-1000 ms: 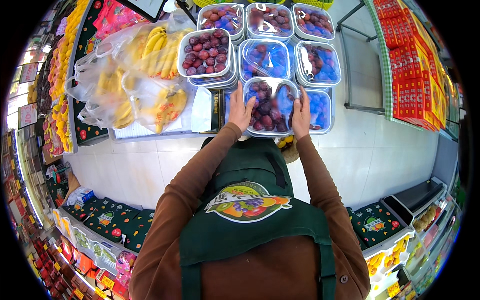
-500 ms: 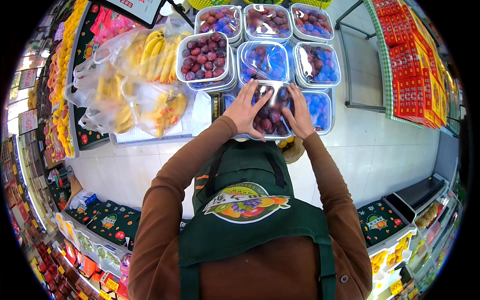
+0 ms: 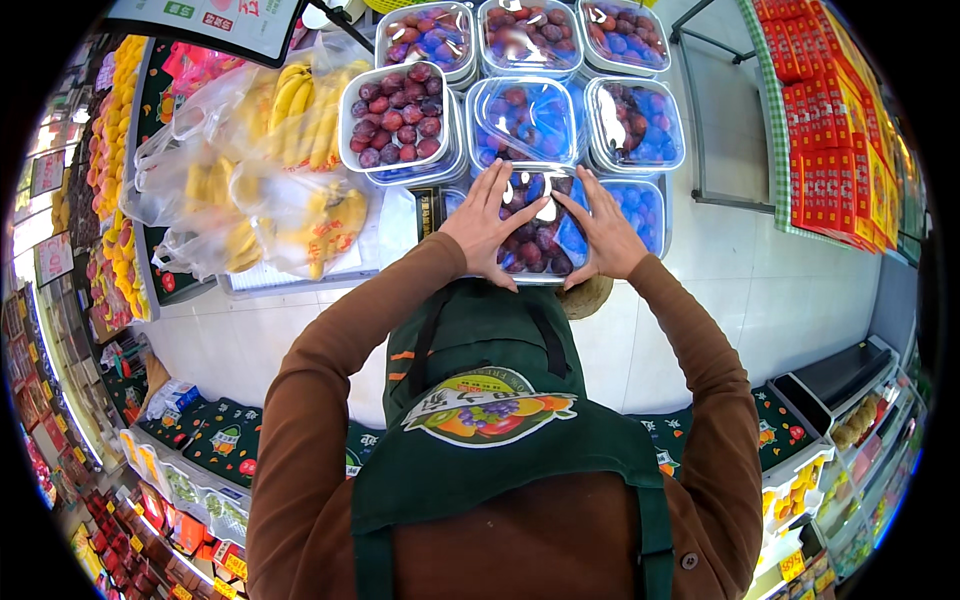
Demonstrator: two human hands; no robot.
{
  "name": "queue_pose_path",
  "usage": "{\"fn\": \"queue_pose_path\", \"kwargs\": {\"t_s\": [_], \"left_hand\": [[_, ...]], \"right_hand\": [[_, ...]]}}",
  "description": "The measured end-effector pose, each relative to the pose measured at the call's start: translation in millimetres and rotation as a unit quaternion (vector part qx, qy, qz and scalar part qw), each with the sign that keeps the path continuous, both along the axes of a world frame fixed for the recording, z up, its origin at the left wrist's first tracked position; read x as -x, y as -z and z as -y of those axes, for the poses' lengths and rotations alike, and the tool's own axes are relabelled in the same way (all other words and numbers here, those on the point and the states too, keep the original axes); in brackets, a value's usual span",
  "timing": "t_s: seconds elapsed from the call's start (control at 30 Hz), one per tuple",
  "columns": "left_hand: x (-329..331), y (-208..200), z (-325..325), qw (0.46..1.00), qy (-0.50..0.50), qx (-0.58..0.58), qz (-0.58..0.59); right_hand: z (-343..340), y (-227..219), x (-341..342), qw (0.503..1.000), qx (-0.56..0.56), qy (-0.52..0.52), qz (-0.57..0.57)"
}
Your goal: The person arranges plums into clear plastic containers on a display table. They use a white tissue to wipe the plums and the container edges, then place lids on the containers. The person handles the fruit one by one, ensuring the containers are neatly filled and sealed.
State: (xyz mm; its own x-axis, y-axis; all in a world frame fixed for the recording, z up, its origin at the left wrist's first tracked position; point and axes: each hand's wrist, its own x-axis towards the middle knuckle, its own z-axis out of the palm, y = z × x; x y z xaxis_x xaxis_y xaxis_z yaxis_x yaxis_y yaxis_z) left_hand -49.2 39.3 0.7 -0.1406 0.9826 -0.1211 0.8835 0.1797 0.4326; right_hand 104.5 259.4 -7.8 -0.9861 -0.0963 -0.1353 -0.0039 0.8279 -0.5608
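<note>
A clear lidded tub of dark plums (image 3: 535, 240) sits at the near edge of the display, in front of my apron. My left hand (image 3: 482, 226) clasps its left side, fingers spread along the far corner and thumb at the near corner. On the opposite side my right hand (image 3: 610, 235) grips the edge, one finger reaching onto the lid and the thumb down by the near right corner. The lid lies over the plums and reflects light. Just beyond is a wrapped tub with blue lining (image 3: 522, 118). An uncovered tub of plums (image 3: 396, 115) tops the stack at the left.
Bagged bananas (image 3: 250, 190) lie on the left of the display. More lidded tubs (image 3: 635, 125) are stacked at the right. A sign board (image 3: 225, 25) leans in at the top left. Red boxes (image 3: 825, 150) fill a stand at the far right, past a metal frame (image 3: 735, 205).
My right hand has shifted outward and nearer, its thumb moving from the lid to the near right corner. My left hand stays at the left side, with a small shift.
</note>
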Motion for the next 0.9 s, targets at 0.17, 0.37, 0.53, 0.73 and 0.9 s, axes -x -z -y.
{"fn": "queue_pose_path", "kwargs": {"t_s": [0.17, 0.37, 0.53, 0.73, 0.9], "left_hand": [[8, 0, 0, 0.999, 0.031, 0.022, -0.010], [12, 9, -1, 0.999, 0.031, -0.009, 0.017], [16, 10, -2, 0.999, 0.037, 0.002, 0.035], [17, 13, -3, 0.998, 0.029, -0.022, 0.057], [18, 15, -2, 0.996, 0.028, -0.031, 0.078]], "right_hand": [[-2, -3, 2, 1.000, -0.017, -0.012, 0.009], [-2, -7, 6, 0.998, -0.047, -0.027, 0.025], [-5, -4, 9, 0.999, -0.024, -0.027, 0.016], [-9, -2, 10, 0.999, -0.007, -0.032, 0.021], [-11, 3, 9, 0.999, 0.003, -0.034, 0.021]]}}
